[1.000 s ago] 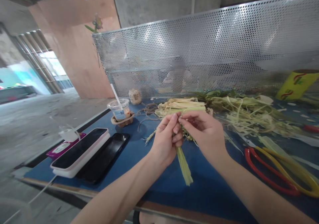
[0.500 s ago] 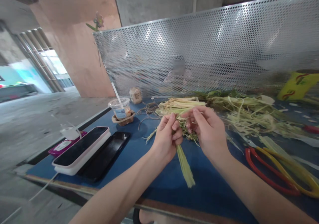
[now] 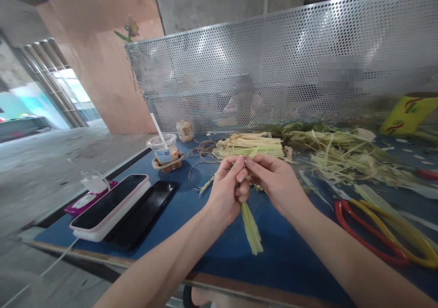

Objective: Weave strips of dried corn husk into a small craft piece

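My left hand (image 3: 228, 185) is closed round a pale green corn husk strip (image 3: 251, 230), whose wide end hangs down below the fist. Right against it, my right hand (image 3: 275, 175) pinches at the upper end with thumb and forefinger; what lies between those fingertips is too small to make out. The two thumbs nearly meet. Behind the hands lies a bundle of pale husk strips (image 3: 249, 144) on the blue table (image 3: 226, 260). Small dried plant bits show partly below and behind my fingers.
Red-and-yellow-handled scissors (image 3: 372, 235) lie at the right, near loose husks (image 3: 342, 157) and a yellow wrapper (image 3: 407, 114). At the left are a phone (image 3: 111, 203), a black phone-like slab (image 3: 143, 216) and a plastic cup (image 3: 164, 149) with a straw. A perforated metal panel (image 3: 205, 70) stands behind.
My right hand has come in and down, and its fingertips now meet the left thumb. My left hand keeps its hold on the husk strip. The view has shifted slightly.
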The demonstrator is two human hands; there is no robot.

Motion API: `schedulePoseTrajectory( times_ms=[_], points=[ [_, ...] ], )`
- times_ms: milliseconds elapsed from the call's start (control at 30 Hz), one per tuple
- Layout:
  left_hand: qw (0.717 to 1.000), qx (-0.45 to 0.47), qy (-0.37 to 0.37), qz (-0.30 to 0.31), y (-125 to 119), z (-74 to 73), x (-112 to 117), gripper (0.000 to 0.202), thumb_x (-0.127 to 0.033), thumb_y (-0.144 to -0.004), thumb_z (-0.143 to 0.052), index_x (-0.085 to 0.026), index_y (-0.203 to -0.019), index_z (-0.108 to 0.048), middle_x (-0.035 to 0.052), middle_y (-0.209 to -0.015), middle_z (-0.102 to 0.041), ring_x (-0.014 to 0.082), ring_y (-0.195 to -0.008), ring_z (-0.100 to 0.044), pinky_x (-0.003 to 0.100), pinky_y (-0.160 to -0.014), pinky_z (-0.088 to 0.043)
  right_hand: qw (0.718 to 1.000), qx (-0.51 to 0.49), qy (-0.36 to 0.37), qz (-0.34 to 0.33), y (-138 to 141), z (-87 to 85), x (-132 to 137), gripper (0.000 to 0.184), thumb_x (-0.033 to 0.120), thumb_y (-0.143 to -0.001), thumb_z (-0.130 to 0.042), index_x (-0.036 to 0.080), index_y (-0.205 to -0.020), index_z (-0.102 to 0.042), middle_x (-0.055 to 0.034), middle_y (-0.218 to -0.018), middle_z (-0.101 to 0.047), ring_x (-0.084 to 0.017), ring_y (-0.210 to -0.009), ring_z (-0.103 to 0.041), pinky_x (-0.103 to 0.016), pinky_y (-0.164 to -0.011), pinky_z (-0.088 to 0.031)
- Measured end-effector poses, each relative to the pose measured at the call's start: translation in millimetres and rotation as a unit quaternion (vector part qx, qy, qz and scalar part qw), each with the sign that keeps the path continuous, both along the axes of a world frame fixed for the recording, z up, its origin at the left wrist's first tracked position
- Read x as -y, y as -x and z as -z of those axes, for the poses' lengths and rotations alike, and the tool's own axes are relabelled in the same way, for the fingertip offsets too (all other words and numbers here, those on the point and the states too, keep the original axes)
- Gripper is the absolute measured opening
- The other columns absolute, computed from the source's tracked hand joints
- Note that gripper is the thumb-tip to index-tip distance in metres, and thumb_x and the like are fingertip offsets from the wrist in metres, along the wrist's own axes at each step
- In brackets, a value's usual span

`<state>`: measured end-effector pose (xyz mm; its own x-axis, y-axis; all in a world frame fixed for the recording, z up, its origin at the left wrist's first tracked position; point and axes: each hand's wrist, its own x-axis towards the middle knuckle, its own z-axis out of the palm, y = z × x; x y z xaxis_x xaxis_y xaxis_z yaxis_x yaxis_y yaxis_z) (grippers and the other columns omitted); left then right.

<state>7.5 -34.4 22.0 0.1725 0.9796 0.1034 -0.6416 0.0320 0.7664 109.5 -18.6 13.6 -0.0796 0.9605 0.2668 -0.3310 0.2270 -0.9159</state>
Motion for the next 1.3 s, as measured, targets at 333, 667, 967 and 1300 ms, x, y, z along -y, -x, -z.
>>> schedulePoseTrajectory(
  times_ms=[333, 667, 967, 1300],
  points=[
    [0.999, -0.037, -0.003, -0.024, -1, 0.3, -1, 0.014, -0.029, -0.074, -0.062, -0.017, -0.078, -0.056, -0.0101, -0.043, -0.033, -0.0005, -0.03, -0.019, 0.012, -0.031, -0.012, 0.997, -0.057, 0.037, -0.036, -2, -1.2, 1, 0.018, 0.03, -0.059, -0.073, 0.016, -0.065, -0.063, 0.0008, -0.061, -0.062, -0.011, -0.058, -0.055, -0.027, -0.059, -0.044],
    [0.984, -0.144, -0.073, 0.072, 10, -4.8, 2, 0.025, -0.026, -0.08, -0.053, -0.022, -0.104, -0.047, -0.005, -0.059, -0.048, 0.0012, -0.038, -0.032, 0.014, -0.04, -0.023, 0.995, -0.084, 0.053, -0.033, -12, -12.0, -5, 0.019, 0.026, -0.051, -0.077, 0.015, -0.054, -0.061, 0.0022, -0.053, -0.061, -0.009, -0.053, -0.056, -0.025, -0.06, -0.046],
    [0.944, -0.3, -0.086, 0.105, 15, -15.2, 1, 0.032, -0.033, -0.083, -0.045, -0.022, -0.113, -0.041, -0.0031, -0.058, -0.051, 0.0105, -0.046, -0.052, 0.024, -0.047, -0.044, 0.996, -0.049, 0.057, -0.041, -18, -14.7, -4, 0.018, 0.025, -0.054, -0.075, 0.015, -0.058, -0.061, 0.002, -0.057, -0.061, -0.008, -0.049, -0.052, -0.025, -0.053, -0.042],
    [0.963, -0.264, -0.048, -0.025, 11, -3.7, -15, 0.03, -0.038, -0.074, -0.058, -0.018, -0.097, -0.056, -0.0101, -0.043, -0.033, 0.0027, -0.032, -0.027, 0.012, -0.03, -0.018, 0.995, -0.046, 0.085, 0.023, -8, 0.9, -12, 0.025, 0.032, -0.049, -0.077, 0.014, -0.057, -0.062, 0.0036, -0.049, -0.055, -0.006, -0.042, -0.041, -0.021, -0.043, -0.032]
  ],
)
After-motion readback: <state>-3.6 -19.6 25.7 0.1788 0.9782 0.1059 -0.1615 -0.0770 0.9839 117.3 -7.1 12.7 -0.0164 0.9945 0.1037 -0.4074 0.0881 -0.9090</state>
